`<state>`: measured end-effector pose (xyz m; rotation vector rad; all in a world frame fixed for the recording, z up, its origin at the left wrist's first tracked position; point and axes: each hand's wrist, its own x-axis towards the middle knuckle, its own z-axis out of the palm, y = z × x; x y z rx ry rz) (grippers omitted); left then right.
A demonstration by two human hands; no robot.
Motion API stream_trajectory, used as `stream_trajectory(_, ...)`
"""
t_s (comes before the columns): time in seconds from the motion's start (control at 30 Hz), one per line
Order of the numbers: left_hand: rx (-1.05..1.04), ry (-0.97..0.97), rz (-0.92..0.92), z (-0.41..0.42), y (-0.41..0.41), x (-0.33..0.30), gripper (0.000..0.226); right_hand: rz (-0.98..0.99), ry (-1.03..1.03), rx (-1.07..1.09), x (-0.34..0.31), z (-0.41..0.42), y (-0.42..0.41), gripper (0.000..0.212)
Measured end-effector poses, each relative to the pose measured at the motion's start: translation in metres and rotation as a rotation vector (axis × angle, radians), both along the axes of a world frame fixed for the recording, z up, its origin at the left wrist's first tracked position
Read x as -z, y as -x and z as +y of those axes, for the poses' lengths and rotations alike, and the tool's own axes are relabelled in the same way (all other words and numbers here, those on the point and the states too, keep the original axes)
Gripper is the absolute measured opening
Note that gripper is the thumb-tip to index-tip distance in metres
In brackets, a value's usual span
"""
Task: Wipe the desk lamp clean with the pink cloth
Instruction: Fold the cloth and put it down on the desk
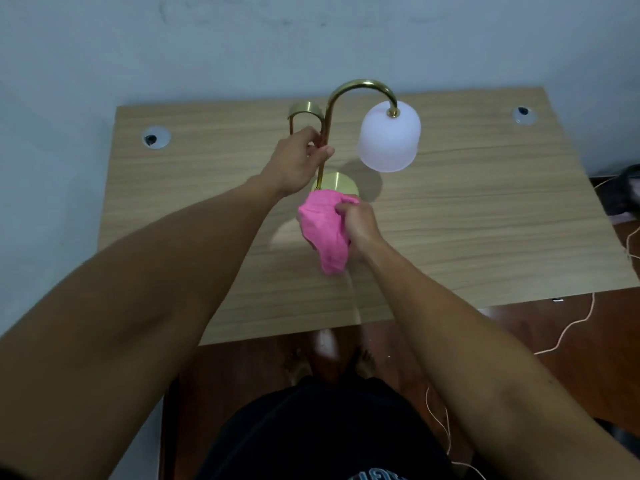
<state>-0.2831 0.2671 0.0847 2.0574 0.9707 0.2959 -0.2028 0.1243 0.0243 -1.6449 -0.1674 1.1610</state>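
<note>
A desk lamp stands mid-table: a curved brass stem [360,85], a round brass base [337,183] and a frosted white shade [389,138] hanging at the right. My left hand [298,162] grips the lower stem just above the base. A bunched pink cloth [323,230] is held in my right hand [358,226] and rests against the front edge of the base, covering part of it. A second, shorter brass hook [304,110] with a flat cap rises behind my left hand.
The wooden table [485,220] has two round cable holes, at back left [156,137] and back right [523,114]. A wall stands right behind it. A thin cord [568,327] trails over the floor at the right. My feet show under the table's front edge.
</note>
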Motion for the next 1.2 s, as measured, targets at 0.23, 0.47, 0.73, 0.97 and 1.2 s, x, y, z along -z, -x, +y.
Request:
stream_trajectory(0.23,-0.285,0.382,-0.129,-0.042,0.032,0.042,0.025,0.331,-0.107,-0.022,-0.021,-0.021,-0.039,0.016)
stream_trajectory(0.47,-0.304,0.821,-0.199,-0.082,0.035,0.044,0.018,0.447,-0.136,-0.161,-0.03,-0.04,-0.063,0.046)
stream_trajectory(0.73,-0.352,0.904,-0.281,-0.128,0.006,0.039,0.032,0.34,-0.129,-0.317,-0.039,-0.063,-0.108,0.038)
stream_trajectory(0.97,-0.432,0.801,-0.334,-0.172,-0.034,0.034,0.032,0.189,-0.004,-0.444,-0.036,-0.105,-0.169,0.031)
stream_trajectory(1.2,-0.45,0.798,-0.324,-0.225,-0.085,0.038,0.03,-0.001,0.023,-0.527,-0.031,-0.145,-0.209,0.021)
